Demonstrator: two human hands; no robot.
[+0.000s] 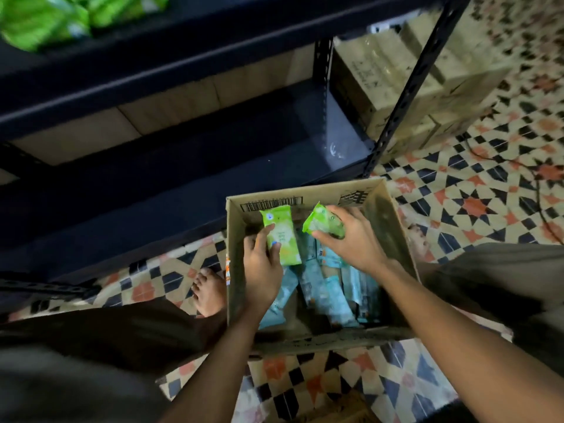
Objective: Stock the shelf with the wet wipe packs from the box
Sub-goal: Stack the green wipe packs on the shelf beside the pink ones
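Both hands in the box, a green pack in each

Dark shelf (183, 71) w/ green packs (45, 22) up top-left; open cardboard box (393, 227) on tiled floor (476, 209) holds blue packs (329, 288) — left hand (262, 267) grips green wipe pack (279, 236), right hand (354, 239) clutches another green pack (320, 222), both over the box

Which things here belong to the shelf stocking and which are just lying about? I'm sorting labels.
Job: left hand and right hand, each holding a green pack; open box; blue packs; shelf.
Lying about: taped cartons; floor cable.
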